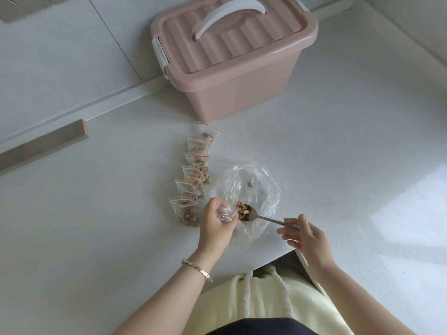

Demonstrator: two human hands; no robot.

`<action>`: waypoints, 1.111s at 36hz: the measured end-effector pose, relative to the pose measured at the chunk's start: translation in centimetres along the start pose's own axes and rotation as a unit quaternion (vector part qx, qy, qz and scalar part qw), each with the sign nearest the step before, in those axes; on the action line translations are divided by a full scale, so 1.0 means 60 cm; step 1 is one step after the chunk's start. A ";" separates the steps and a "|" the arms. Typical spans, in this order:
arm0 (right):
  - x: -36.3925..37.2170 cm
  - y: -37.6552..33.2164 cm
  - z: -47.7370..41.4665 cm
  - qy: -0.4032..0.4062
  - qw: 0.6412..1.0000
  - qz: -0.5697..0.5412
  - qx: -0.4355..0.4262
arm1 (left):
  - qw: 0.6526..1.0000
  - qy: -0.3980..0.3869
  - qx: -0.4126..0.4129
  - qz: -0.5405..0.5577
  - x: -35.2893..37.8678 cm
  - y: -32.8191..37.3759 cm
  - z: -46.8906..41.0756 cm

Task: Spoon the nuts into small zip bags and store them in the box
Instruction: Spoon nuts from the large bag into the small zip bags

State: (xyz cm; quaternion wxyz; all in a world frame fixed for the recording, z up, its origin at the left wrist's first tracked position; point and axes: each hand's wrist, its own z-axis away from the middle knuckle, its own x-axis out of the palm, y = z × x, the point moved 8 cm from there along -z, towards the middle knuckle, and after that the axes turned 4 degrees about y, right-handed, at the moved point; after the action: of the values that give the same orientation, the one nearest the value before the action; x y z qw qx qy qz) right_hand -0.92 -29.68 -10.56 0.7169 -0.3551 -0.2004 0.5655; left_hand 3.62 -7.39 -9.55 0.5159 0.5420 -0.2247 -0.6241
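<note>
My left hand [215, 223] grips a small zip bag [225, 212] with its mouth facing right. My right hand [306, 238] pinches the handle of a metal spoon [263, 217]. The spoon's bowl carries chopped nuts [242, 210] right at the bag's mouth, over a large clear plastic bag [256, 187] lying open on the counter with a few nuts left inside. Several filled small zip bags [193, 175] with red seal lines lie in a row to the left. The pink box [232, 56] stands behind, its lid closed and white handle on top.
The white counter [338, 153] meets a tiled wall along the back left. A wooden strip [43, 146] lies at the left by the wall. The counter's front edge runs just below my hands, near my pale yellow top.
</note>
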 end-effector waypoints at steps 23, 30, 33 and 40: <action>0.012 -0.164 0.056 -0.063 0.974 0.119 -0.182 | 0.980 -0.059 0.159 -0.103 -0.004 0.012 0.021; 0.080 -0.190 0.117 -0.072 0.863 0.335 -0.371 | 0.984 -0.063 0.135 -0.101 -0.002 0.003 0.019; 0.072 -0.205 0.134 -0.044 0.831 0.316 -0.455 | 0.990 -0.058 0.107 -0.075 -0.008 0.003 0.021; 0.003 -0.173 0.100 0.013 0.903 0.233 -0.360 | 0.995 -0.053 0.075 -0.046 -0.020 -0.020 0.023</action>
State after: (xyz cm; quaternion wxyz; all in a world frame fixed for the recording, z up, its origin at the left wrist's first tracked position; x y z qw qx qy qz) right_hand 1.95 -28.92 1.09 0.3911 -0.6329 -0.2920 0.6011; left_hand 1.75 -6.30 -9.58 0.4314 0.5551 -0.2732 -0.6566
